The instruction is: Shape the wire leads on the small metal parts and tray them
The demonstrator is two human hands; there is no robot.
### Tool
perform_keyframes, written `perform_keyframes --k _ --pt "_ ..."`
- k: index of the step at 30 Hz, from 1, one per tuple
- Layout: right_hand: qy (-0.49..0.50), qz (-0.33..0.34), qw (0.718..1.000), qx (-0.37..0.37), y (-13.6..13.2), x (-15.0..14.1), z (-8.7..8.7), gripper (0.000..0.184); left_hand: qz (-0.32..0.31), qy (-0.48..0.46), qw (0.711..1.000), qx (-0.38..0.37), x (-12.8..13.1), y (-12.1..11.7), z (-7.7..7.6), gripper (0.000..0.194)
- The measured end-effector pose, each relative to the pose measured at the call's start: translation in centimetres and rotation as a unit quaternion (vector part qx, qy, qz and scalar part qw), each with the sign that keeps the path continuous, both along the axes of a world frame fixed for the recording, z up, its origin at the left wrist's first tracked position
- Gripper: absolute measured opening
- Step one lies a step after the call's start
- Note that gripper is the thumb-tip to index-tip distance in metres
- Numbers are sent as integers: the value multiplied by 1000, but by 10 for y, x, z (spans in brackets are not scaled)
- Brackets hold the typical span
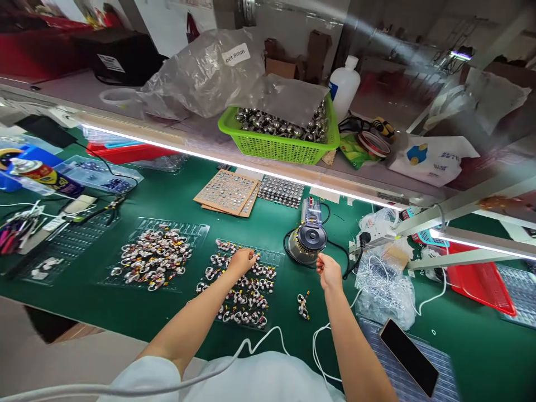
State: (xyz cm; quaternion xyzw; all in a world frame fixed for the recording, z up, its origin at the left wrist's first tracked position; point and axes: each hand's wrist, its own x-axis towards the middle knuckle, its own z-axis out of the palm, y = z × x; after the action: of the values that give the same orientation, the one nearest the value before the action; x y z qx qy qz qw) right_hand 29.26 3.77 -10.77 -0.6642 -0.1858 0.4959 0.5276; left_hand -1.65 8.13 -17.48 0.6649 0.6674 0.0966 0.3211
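My left hand (242, 261) reaches into a clear tray (274, 258) of small wired ring parts (245, 296) on the green mat, its fingers curled down onto the parts. My right hand (329, 271) hovers just in front of a round black-topped device (309, 238), fingers pinched together on something too small to make out. A small cluster of the same wired parts (303, 305) lies loose on the mat between my two arms.
Another clear tray with a pile of wired parts (153, 257) sits to the left. Cardboard sheets of button cells (227, 192) lie behind. A green basket of steel balls (281, 133) stands on the shelf. A phone (409, 355), plastic bags (383, 290) and a red tray (481, 282) are at right.
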Motion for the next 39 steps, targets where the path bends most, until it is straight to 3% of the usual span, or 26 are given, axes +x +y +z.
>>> perform_keyframes --k 3,6,12,16,19,23,27,33,35,37,39 --pt "37 8 998 42 -11 -7 14 33 35 -40 998 19 -2 -5 7 21" --pt "66 49 995 62 -31 -14 31 29 73 -102 991 50 4 -12 26 23" --pt "125 129 983 45 -74 -29 56 39 73 -247 962 94 43 -57 93 28" --pt "249 162 954 30 -92 -41 69 42 3 -318 941 112 70 -99 136 17" --pt "304 189 933 36 -100 -44 83 40 -88 -341 914 203 82 -118 158 9" --pt "303 186 933 57 -109 -39 105 36 -195 -324 868 321 88 -129 173 19" --pt "273 187 940 78 -119 -33 121 32 -252 -307 840 370 90 -139 185 26" --pt "146 150 961 180 -137 -31 132 19 -318 -351 826 307 94 -159 214 28" --pt "117 139 961 207 -141 -32 135 19 -267 -385 843 265 94 -161 217 28" --pt "112 132 957 231 -145 -36 138 22 -178 -419 866 209 96 -160 215 30" --pt "117 111 955 249 -146 -41 140 24 -120 -469 865 132 100 -157 211 30"
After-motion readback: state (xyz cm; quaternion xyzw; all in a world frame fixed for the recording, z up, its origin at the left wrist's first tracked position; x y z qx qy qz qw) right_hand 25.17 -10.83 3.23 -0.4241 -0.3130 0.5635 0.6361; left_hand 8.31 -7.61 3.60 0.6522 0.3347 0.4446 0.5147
